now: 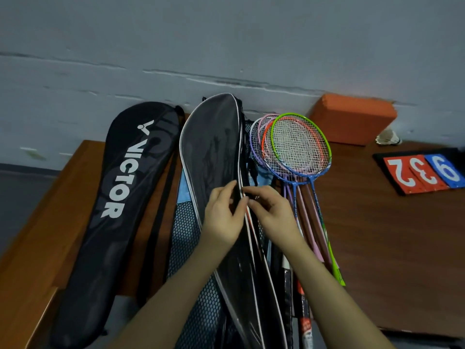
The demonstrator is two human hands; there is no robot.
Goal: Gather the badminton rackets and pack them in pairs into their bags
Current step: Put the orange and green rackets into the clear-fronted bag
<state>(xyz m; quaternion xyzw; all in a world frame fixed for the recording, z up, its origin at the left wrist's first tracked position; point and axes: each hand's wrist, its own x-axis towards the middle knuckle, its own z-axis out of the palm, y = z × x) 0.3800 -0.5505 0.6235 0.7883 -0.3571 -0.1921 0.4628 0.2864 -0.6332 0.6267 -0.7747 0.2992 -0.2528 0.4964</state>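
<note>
A grey-black racket bag [211, 144] with white piping lies lengthwise in the middle of the wooden table [377, 222]. My left hand [222, 215] grips its right edge, thumb on the piping. My right hand [270, 210] pinches something small at the same zipper edge, right beside the left fingers. Dark racket handles [303, 313] stick out near the bag's lower end. Several coloured rackets [297, 147] lie stacked just right of the bag, heads toward the wall. A black Victor bag [125, 187] lies at the left. A blue mesh bag [186, 235] lies under the grey one.
An orange foam block [352, 118] stands against the grey wall at the back right. A shuttlecock [387, 137] lies beside it. A flip scoreboard [422, 172] with red and blue number cards rests at the right. The table's left edge drops off beside the Victor bag.
</note>
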